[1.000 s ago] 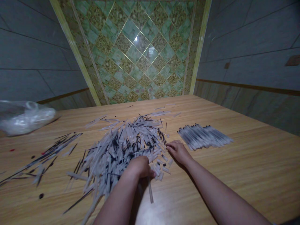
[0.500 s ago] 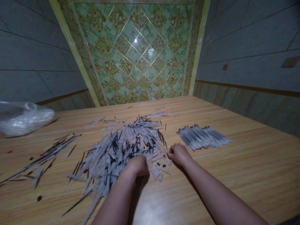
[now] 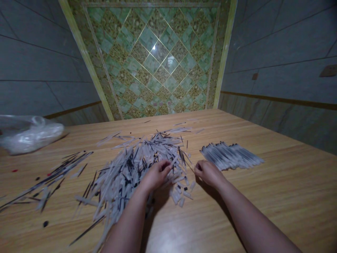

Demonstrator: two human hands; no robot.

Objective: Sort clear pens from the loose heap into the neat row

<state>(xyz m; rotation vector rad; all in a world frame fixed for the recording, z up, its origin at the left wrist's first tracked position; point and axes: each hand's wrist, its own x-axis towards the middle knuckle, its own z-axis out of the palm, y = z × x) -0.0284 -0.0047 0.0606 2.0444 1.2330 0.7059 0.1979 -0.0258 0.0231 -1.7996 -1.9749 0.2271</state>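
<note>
A big loose heap of clear pen tubes and thin black refills (image 3: pixel 137 165) covers the middle of the wooden table (image 3: pixel 263 196). My left hand (image 3: pixel 155 174) rests on the heap's right side, fingers curled round a clear tube. My right hand (image 3: pixel 207 172) lies closed just right of the heap, pinching a thin black refill that points toward the left hand. A tidy row of assembled pens (image 3: pixel 231 156) lies to the right of my right hand.
A scatter of black refills (image 3: pixel 50 175) lies at the left. A clear plastic bag (image 3: pixel 28 133) sits at the table's far left edge. Small clear caps (image 3: pixel 181 196) lie near the heap. Tiled walls stand behind the table.
My left hand has moved forward and up onto the heap and taken a tube. The right hand has shifted slightly right and forward, still pinched.
</note>
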